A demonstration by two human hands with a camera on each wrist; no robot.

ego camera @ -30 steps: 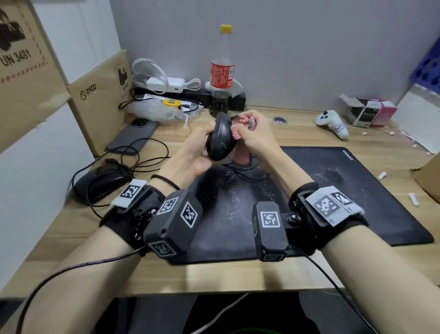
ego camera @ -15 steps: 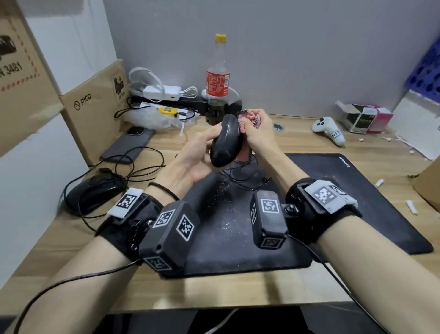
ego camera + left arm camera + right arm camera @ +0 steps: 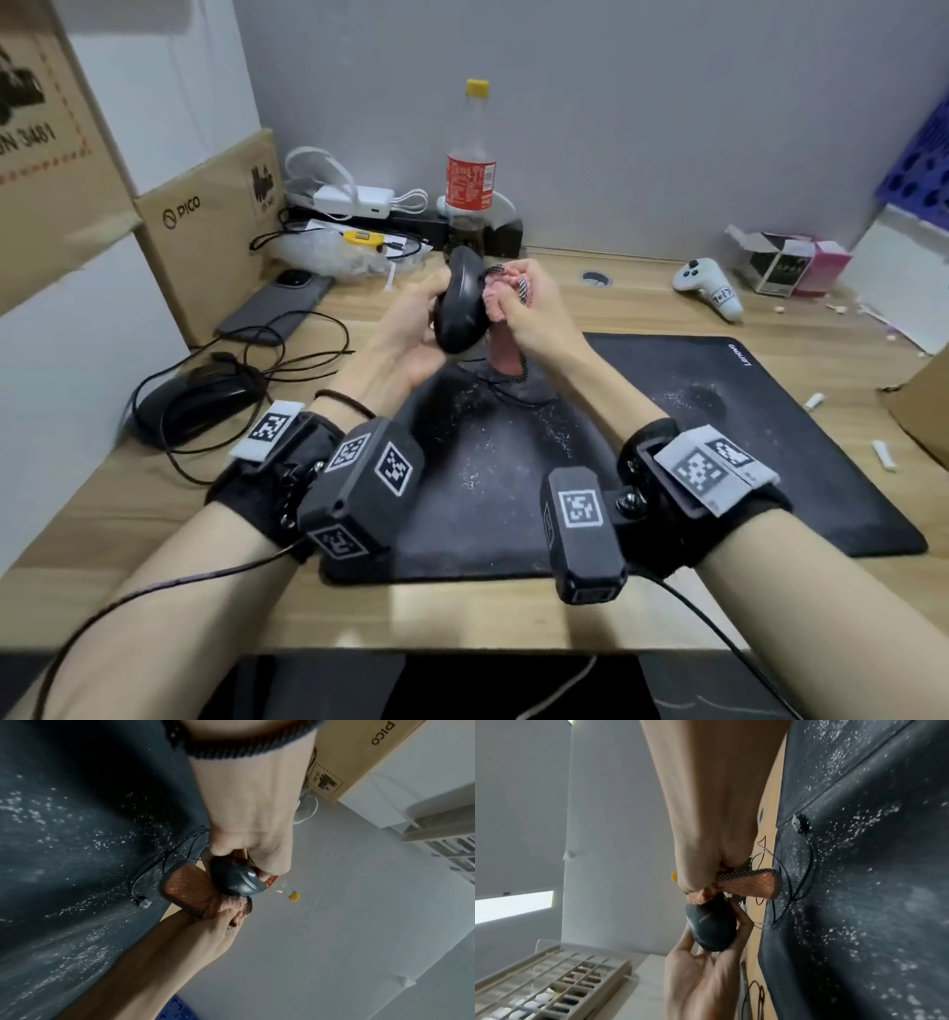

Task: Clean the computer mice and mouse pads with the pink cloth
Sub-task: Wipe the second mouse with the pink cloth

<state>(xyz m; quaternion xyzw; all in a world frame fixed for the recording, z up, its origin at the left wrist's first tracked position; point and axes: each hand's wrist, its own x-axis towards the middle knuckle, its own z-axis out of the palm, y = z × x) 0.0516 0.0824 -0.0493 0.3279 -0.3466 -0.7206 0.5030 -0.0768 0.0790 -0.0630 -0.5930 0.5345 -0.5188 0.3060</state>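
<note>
Pink cloth (image 3: 497, 300) bunched in right hand (image 3: 534, 313) hides its fingers; left hand (image 3: 411, 334) grips black mouse (image 3: 459, 308).

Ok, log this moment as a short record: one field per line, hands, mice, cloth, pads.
left hand: grips the black mouse, lifted above the desk
right hand: holds the pink cloth bunched against that mouse
cloth: pink with black mesh edging, its lower end hanging down
second mouse: black, wired, on the wooden desk, untouched
mouse pads: black, overlapping, speckled with white crumbs
held mouse's cable: trails onto the pad
</note>
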